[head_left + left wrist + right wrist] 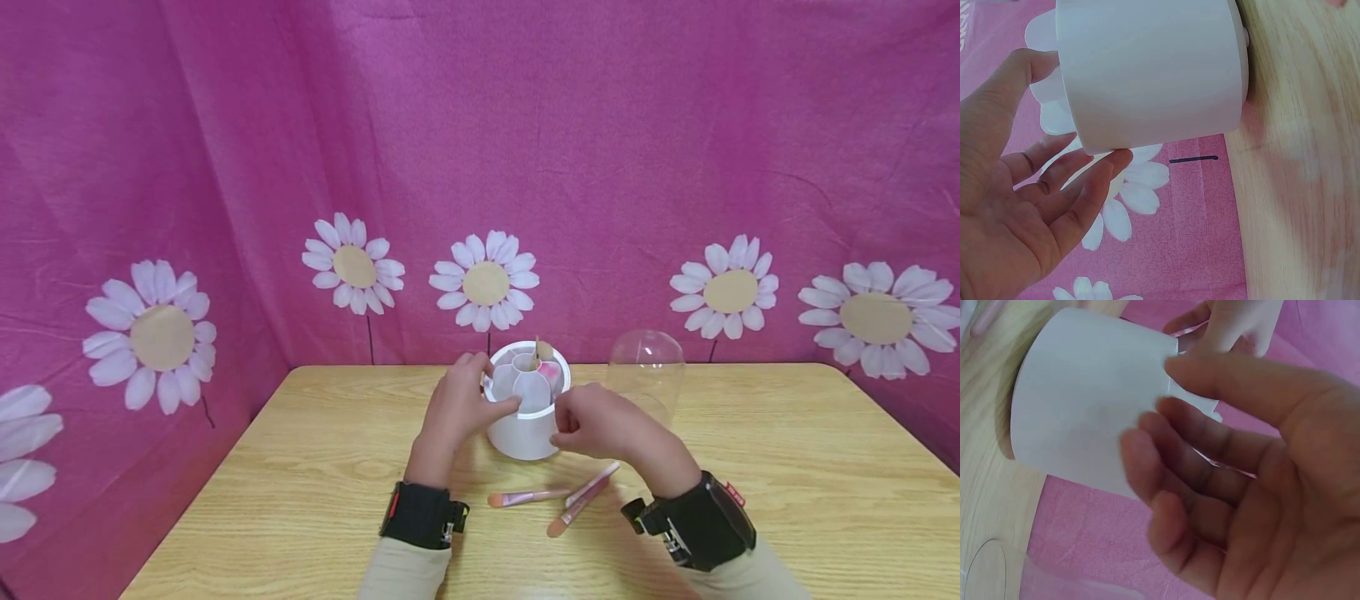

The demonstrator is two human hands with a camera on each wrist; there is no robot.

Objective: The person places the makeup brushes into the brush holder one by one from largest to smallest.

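Note:
A white round makeup brush holder (525, 439) with petal-shaped dividers stands at the table's back edge. A brush with a tan head (545, 351) and something pink (551, 372) sit in its compartments. My left hand (459, 404) grips the holder's rim at the left, its thumb over the front edge; the left wrist view shows the fingers by the white wall (1154, 75). Beside the holder's right side is my right hand (603, 421), fingers loosely bent with nothing between them. In the right wrist view that hand (1241, 475) is in front of the wall.
On the table in front of the holder lie a brush with an orange tip (528, 497), a second such brush (576, 512) and a pale stick-like item (592, 483). A clear plastic dome (647, 358) stands behind my right hand. A pink flowered cloth (600, 167) hangs behind.

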